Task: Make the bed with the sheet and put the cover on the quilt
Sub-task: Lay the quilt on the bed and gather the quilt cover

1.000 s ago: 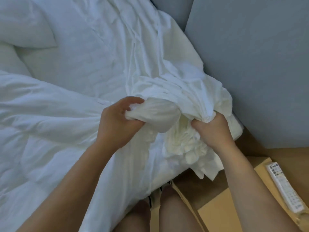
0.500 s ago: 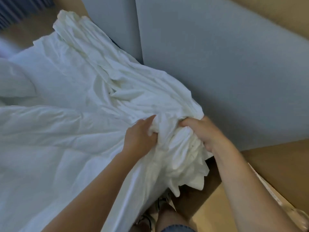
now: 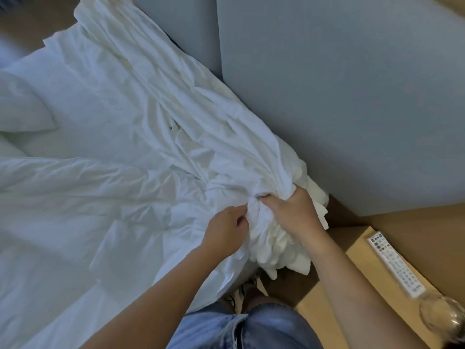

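Note:
A white cover (image 3: 191,137) lies bunched in long folds along the grey headboard side of the bed, from the far corner down to the near corner. My right hand (image 3: 294,212) grips the gathered end of this cover at the bed's near corner, where the fabric hangs over the edge. My left hand (image 3: 224,233) pinches a fold of the same bunch just left of the right hand. The white quilt (image 3: 63,202) spreads wrinkled over the left half of the bed. What lies inside the bunched fabric is hidden.
A grey padded headboard (image 3: 339,96) rises right of the bed. A pillow (image 3: 22,107) lies at the far left. A wooden bedside table (image 3: 357,293) holds a white remote (image 3: 395,263) and a glass (image 3: 442,316). My jeans and shoes show below.
The view has tilted up along the headboard. Both hands have moved closer together on the gathered end, and the bunch now stretches out in long folds toward the far corner.

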{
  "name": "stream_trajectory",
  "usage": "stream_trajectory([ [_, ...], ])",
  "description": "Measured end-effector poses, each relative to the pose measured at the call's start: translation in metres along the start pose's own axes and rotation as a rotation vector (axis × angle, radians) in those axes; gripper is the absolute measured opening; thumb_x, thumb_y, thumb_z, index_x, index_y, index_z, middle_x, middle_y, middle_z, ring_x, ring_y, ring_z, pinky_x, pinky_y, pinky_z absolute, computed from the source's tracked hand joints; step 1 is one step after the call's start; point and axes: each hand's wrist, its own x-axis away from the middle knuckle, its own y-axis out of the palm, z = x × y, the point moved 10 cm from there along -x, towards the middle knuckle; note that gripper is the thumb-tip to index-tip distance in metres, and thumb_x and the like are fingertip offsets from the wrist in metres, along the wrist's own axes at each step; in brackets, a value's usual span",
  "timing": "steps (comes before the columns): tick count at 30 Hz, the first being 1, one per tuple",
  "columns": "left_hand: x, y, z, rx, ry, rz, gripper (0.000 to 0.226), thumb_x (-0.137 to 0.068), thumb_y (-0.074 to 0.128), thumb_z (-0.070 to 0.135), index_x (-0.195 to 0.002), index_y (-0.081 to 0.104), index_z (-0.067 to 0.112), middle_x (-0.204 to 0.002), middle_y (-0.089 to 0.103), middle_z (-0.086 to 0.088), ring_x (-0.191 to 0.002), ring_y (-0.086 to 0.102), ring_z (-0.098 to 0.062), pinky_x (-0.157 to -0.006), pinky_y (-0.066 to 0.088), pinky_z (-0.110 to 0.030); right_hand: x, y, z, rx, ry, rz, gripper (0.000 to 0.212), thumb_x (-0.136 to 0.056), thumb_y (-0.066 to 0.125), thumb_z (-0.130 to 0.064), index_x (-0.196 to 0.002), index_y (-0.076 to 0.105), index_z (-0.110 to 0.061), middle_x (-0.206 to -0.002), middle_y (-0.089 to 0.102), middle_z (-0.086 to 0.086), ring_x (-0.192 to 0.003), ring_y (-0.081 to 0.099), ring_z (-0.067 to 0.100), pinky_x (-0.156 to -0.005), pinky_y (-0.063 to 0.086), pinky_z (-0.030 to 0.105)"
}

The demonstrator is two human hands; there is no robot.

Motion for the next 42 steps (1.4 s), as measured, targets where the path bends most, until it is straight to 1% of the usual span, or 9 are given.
stream_trajectory([
  [4, 0.009, 0.008, -0.014, 0.995, -0.288, -0.063, 0.024, -0.089, 0.041, 0.008, -0.089, 0.065, 0.004, -0.079, 0.063, -0.004, -0.072, 0.058, -0.015, -0.075, 0.047, -0.026, 0.014, 0.028, -0.009, 0.5, -0.108, -0.051, 0.018, -0.084, 0.062, -0.028, -0.073, 0.052, -0.018, -0.07, 0.058, -0.003, -0.069, 0.056, 0.014, -0.057, 0.042, 0.025],
  [8, 0.024, 0.01, -0.005, 1.569, -0.315, -0.21, 0.052, -0.081, 0.046, 0.043, -0.118, 0.061, 0.009, -0.114, 0.066, -0.013, -0.104, 0.062, -0.025, -0.096, 0.043, -0.034, 0.029, 0.065, 0.0, 0.825, -0.203, -0.028, 0.043, -0.084, 0.058, -0.039, -0.116, 0.05, -0.012, -0.107, 0.051, 0.005, -0.094, 0.056, 0.024, -0.076, 0.047, 0.032],
  [11, 0.026, 0.011, -0.019, 1.292, -0.382, -0.163, 0.042, -0.076, 0.062, 0.041, -0.106, 0.067, 0.013, -0.107, 0.07, -0.008, -0.1, 0.066, -0.019, -0.087, 0.05, -0.03, 0.035, 0.09, 0.015, 0.811, -0.227, -0.174, 0.071, -0.08, 0.058, -0.044, -0.139, 0.031, -0.014, -0.129, 0.033, 0.006, -0.118, 0.043, 0.023, -0.098, 0.042, 0.03],
  [15, 0.018, 0.002, -0.053, 1.161, -0.52, -0.007, 0.022, -0.076, 0.072, 0.007, -0.097, 0.067, 0.002, -0.089, 0.07, -0.014, -0.077, 0.07, -0.025, -0.057, 0.054, -0.029, 0.045, 0.099, 0.028, 0.338, -0.143, -0.477, 0.057, -0.079, 0.068, -0.032, -0.13, 0.046, -0.019, -0.128, 0.033, -0.009, -0.124, 0.037, 0.005, -0.106, 0.03, 0.019],
  [18, 0.017, 0.003, -0.065, 1.241, -0.533, 0.002, 0.039, -0.075, 0.072, 0.007, -0.112, 0.061, 0.003, -0.094, 0.07, -0.013, -0.081, 0.069, -0.029, -0.059, 0.054, -0.032, 0.019, 0.038, 0.034, 0.01, -0.048, -0.065, 0.02, -0.084, 0.066, -0.021, -0.102, 0.061, -0.016, -0.107, 0.057, -0.002, -0.102, 0.056, 0.015, -0.082, 0.044, 0.016],
  [22, 0.018, 0.012, -0.067, 1.279, -0.567, -0.051, 0.047, -0.075, 0.072, 0.014, -0.12, 0.058, 0.004, -0.102, 0.069, -0.014, -0.091, 0.067, -0.032, -0.067, 0.054, -0.036, -0.003, 0.02, 0.04, 0.287, 0.049, -0.037, 0.036, -0.084, 0.068, -0.027, -0.115, 0.052, -0.017, -0.115, 0.051, -0.005, -0.105, 0.049, 0.01, -0.082, 0.041, 0.019],
  [30, 0.005, 0.005, -0.049, 1.323, -0.48, -0.241, 0.061, -0.056, 0.063, 0.004, -0.116, 0.059, 0.0, -0.102, 0.067, -0.015, -0.09, 0.066, -0.029, -0.065, 0.055, -0.031, -0.024, 0.048, -0.001, 0.166, -0.16, -0.104, 0.035, -0.095, 0.053, -0.02, -0.063, 0.042, -0.013, -0.057, 0.037, -0.005, -0.049, 0.035, 0.002, -0.051, 0.032, 0.015],
  [34, -0.001, 0.004, -0.046, 1.293, -0.468, -0.201, 0.055, -0.051, 0.061, 0.0, -0.106, 0.064, 0.004, -0.093, 0.07, -0.012, -0.083, 0.068, -0.029, -0.063, 0.055, -0.032, -0.04, 0.052, 0.005, 0.183, -0.1, -0.058, 0.039, -0.097, 0.049, -0.025, -0.062, 0.04, -0.012, -0.056, 0.036, 0.0, -0.055, 0.035, 0.009, -0.054, 0.03, 0.023],
  [42, 0.001, 0.009, -0.063, 1.38, -0.572, -0.148, 0.066, -0.042, 0.063, 0.003, -0.108, 0.06, -0.001, -0.093, 0.064, -0.017, -0.086, 0.063, -0.035, -0.066, 0.055, -0.037, -0.031, 0.08, 0.031, 0.492, 0.196, -0.492, 0.027, -0.083, 0.066, -0.038, -0.097, 0.062, -0.015, -0.092, 0.065, -0.003, -0.087, 0.06, 0.011, -0.07, 0.046, 0.02],
])
